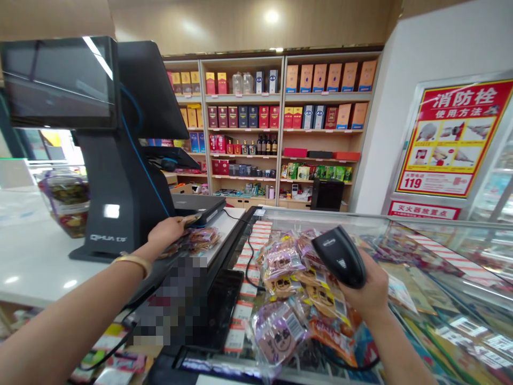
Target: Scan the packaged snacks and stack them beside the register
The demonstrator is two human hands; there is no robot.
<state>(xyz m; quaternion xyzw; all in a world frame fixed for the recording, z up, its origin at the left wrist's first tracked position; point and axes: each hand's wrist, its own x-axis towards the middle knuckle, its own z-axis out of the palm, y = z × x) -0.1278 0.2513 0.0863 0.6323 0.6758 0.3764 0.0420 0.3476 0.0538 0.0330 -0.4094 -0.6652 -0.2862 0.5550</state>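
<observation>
My right hand is wrapped round a black handheld barcode scanner, raised above a heap of clear-wrapped snack packets with purple and yellow labels. The heap lies on a glass-topped counter, and an orange packet is among it. My left hand reaches far forward beside the point-of-sale terminal, its fingers closed round something small that I cannot make out. Just below those fingers, more snack packets are lying on the white counter.
A cable runs across the price labels on the glass display case. A dark flat device lies left of the heap, next to a blurred-out patch. A tub stands behind the terminal. Shelves with boxes and bottles line the back wall.
</observation>
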